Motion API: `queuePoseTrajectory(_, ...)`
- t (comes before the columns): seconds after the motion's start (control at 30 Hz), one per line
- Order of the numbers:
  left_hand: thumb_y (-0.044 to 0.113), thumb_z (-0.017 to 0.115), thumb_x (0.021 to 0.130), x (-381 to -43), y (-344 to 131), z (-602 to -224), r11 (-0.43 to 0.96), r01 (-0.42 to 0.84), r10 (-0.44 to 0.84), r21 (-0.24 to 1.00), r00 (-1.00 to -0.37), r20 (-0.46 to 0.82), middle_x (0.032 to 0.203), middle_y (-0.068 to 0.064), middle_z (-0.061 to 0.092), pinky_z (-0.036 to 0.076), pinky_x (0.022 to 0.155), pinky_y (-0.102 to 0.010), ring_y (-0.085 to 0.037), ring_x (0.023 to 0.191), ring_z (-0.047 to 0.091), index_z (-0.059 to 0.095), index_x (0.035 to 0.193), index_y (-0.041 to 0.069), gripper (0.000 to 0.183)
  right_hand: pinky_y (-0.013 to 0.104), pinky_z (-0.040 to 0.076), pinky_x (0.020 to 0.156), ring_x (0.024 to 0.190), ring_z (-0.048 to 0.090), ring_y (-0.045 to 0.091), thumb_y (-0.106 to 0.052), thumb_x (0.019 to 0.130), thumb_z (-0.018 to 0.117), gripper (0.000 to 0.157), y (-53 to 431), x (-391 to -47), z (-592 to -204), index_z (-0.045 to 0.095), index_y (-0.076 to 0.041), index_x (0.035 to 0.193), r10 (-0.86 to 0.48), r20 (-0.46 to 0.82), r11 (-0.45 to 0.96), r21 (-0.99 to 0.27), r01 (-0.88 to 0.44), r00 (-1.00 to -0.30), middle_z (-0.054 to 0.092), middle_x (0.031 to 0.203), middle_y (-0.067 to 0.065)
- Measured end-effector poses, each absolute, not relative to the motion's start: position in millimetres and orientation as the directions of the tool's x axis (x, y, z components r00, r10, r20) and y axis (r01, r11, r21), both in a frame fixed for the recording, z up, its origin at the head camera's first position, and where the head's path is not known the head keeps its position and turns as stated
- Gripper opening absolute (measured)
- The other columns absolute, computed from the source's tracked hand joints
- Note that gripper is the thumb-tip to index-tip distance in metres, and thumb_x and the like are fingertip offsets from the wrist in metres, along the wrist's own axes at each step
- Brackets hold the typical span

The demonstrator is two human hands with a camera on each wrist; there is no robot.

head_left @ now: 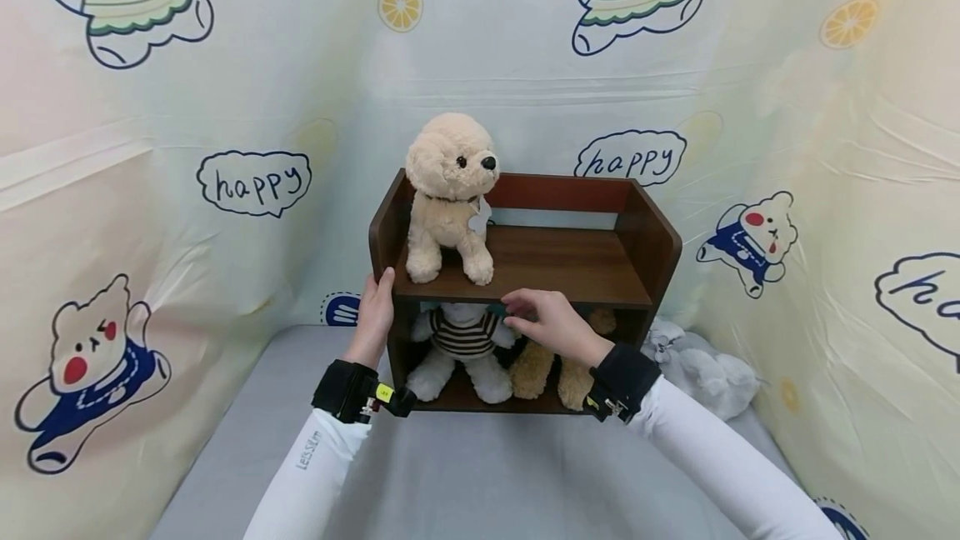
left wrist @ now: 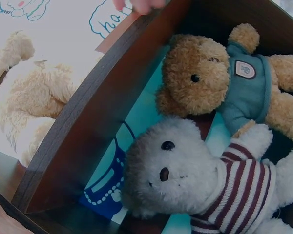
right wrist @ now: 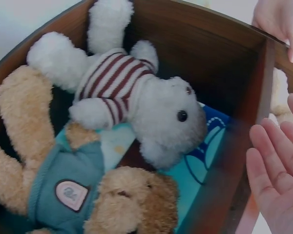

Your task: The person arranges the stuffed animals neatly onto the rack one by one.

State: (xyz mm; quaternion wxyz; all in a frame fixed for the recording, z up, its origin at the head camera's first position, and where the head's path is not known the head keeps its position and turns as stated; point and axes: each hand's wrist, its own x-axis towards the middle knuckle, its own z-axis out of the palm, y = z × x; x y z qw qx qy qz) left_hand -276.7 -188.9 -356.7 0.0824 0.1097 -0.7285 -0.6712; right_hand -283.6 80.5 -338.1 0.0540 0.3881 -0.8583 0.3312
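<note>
Low in the head view, two white sleeves reach up from the bottom edge over a grey counter (head_left: pixel 465 473) toward a dark wooden shelf (head_left: pixel 585 273) at the centre of the frame. The left hand (head_left: pixel 375 311) holds the shelf's left side panel, its fingers curled over the front edge at the level of the upper board. The right hand (head_left: pixel 551 322) lies at the front edge of that board near the middle, fingers straight and loosely spread, fingertips touching the wood; the right wrist view shows the open palm just beside the board. In the lower compartment, behind the hands, a white bear in a striped shirt (head_left: pixel 461 344) sits on the left, and a brown bear in a teal top (right wrist: pixel 83 190) presses against it on the right. On the upper board, toward its left end, sits a cream plush dog (head_left: pixel 452 190). A grey plush toy (head_left: pixel 701 365) lies on the counter just right of the shelf.
</note>
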Motion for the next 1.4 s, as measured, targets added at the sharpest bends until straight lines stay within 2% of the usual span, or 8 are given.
queuePoseTrajectory(0.17,0.046,0.026,0.097,-278,-189,-356,0.072,-0.046,-0.266,0.996,-0.964,-0.025,0.151,-0.01,0.013,0.011,0.108,-0.05,-0.025,0.137,0.012,0.009,0.146,0.013,0.061,0.023,0.049,0.071,0.086,0.061,0.014,-0.017,0.088,0.061,0.028,89,-282,-348,0.06,-0.004,0.113,-0.669,0.243,0.524,-0.515,-0.678,-0.702,0.064,0.098,0.007)
queuePoseTrajectory(0.37,0.046,0.026,0.097,-276,-188,-356,0.071,-0.041,-0.253,0.997,-0.967,-0.022,0.151,-0.01,0.013,0.01,0.109,-0.05,-0.025,0.137,0.011,0.01,0.146,0.013,0.061,0.024,0.049,0.07,0.085,0.061,0.013,-0.023,0.088,0.06,0.032,101,-281,-360,0.058,-0.005,0.115,-0.672,0.134,0.59,-0.499,-0.635,-0.729,0.064,0.094,0.002)
queuePoseTrajectory(0.57,0.046,0.026,0.097,-276,-188,-356,0.071,-0.049,-0.259,0.996,-0.965,-0.029,0.151,-0.01,0.012,0.01,0.109,-0.049,-0.025,0.137,0.01,0.008,0.147,0.014,0.062,0.024,0.05,0.07,0.083,0.061,0.013,-0.024,0.086,0.062,0.034,114,-280,-371,0.059,-0.003,0.113,-0.678,0.061,0.625,-0.476,-0.619,-0.732,0.065,0.094,0.005)
queuePoseTrajectory(0.73,0.047,0.026,0.097,-276,-188,-357,0.073,-0.053,-0.266,0.996,-0.963,-0.032,0.151,-0.01,0.01,0.01,0.109,-0.05,-0.026,0.137,0.009,0.006,0.147,0.014,0.063,0.024,0.048,0.065,0.074,0.059,0.009,-0.023,0.087,0.062,0.026,127,-277,-381,0.062,-0.005,0.107,-0.697,-0.013,0.632,-0.483,-0.606,-0.717,0.064,0.086,0.001)
queuePoseTrajectory(1.1,0.047,0.025,0.097,-276,-190,-357,0.071,-0.05,-0.272,0.996,-0.962,-0.029,0.152,-0.01,0.01,0.009,0.108,-0.051,-0.027,0.137,0.009,0.006,0.147,0.014,0.062,0.025,0.047,0.062,0.07,0.057,0.008,-0.022,0.086,0.063,0.028,155,-275,-394,0.063,-0.001,0.103,-0.673,-0.087,0.685,-0.45,-0.574,-0.735,0.063,0.081,-0.001)
queuePoseTrajectory(1.2,0.046,0.025,0.097,-276,-190,-356,0.07,-0.051,-0.273,0.996,-0.962,-0.031,0.152,-0.01,0.009,0.009,0.108,-0.052,-0.027,0.137,0.009,0.006,0.147,0.015,0.062,0.023,0.044,0.057,0.063,0.053,0.005,-0.022,0.085,0.063,0.024,162,-274,-397,0.063,-0.003,0.1,-0.667,-0.099,0.695,-0.44,-0.569,-0.739,0.06,0.074,-0.005)
queuePoseTrajectory(1.3,0.045,0.025,0.098,-276,-189,-356,0.072,-0.052,-0.275,0.996,-0.961,-0.031,0.152,-0.01,0.01,0.009,0.108,-0.052,-0.027,0.137,0.009,0.006,0.147,0.014,0.061,0.02,0.036,0.05,0.051,0.04,0.003,-0.02,0.085,0.063,0.019,169,-274,-399,0.062,-0.003,0.093,-0.663,-0.117,0.704,-0.434,-0.562,-0.739,0.047,0.06,-0.009)
queuePoseTrajectory(1.4,0.045,0.025,0.098,-276,-189,-356,0.077,-0.058,-0.275,0.995,-0.961,-0.034,0.152,-0.01,0.01,0.009,0.108,-0.051,-0.027,0.137,0.009,0.006,0.147,0.014,0.061,0.019,0.033,0.049,0.048,0.034,0.004,-0.019,0.084,0.064,0.021,176,-273,-399,0.062,0.0,0.093,-0.647,-0.141,0.724,-0.422,-0.546,-0.749,0.043,0.056,-0.008)
